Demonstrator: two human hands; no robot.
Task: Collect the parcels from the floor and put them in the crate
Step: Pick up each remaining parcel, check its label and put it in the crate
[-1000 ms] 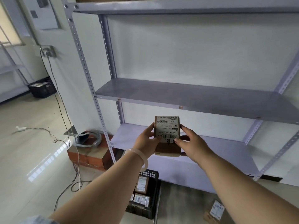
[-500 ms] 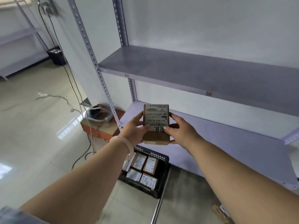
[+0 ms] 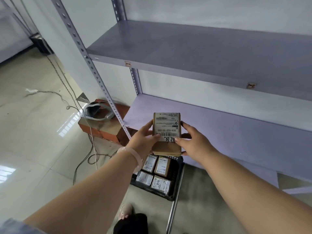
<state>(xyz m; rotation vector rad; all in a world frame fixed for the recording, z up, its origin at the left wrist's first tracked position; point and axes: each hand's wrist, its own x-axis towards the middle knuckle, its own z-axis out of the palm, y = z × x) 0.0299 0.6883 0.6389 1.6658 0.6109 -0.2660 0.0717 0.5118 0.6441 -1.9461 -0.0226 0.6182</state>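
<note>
Holding a brown cardboard parcel (image 3: pixel 166 132) in the air, the left hand (image 3: pixel 143 141) and the right hand (image 3: pixel 194 142) grip it from opposite sides. The left thumb lies across the lower edge of the white label and its fingers curl behind the parcel's left edge. The right thumb presses near the label's lower right corner, with its fingers wrapped behind the right edge. The parcel stands nearly upright, label towards the camera and print upside down.

In the view its bottom edge overlaps the far rim of the black plastic crate (image 3: pixel 176 181), which sits on the floor below the hands. Four labelled parcels (image 3: pixel 160 184) lie inside in two rows of two, packed towards the left wall, and a dark open strip runs along the right wall.

The crate's far side is close to the front edge of the lowest shelf board (image 3: pixel 228 129); whether they touch cannot be told. The upper shelf board (image 3: pixel 185 48) overhangs well above the hands, leaving clear air around the parcel. A perforated upright post (image 3: pixel 94 71) slants down just behind the left hand. A thin metal bar (image 3: pixel 173 208) runs beside the crate's right wall.

Left of the post, stacked red bricks (image 3: pixel 99 130) stand on glossy floor tiles (image 3: pixel 33 141), with cables (image 3: pixel 79 166) trailing beside them. A pale bracelet (image 3: pixel 133 156) circles the left wrist.
</note>
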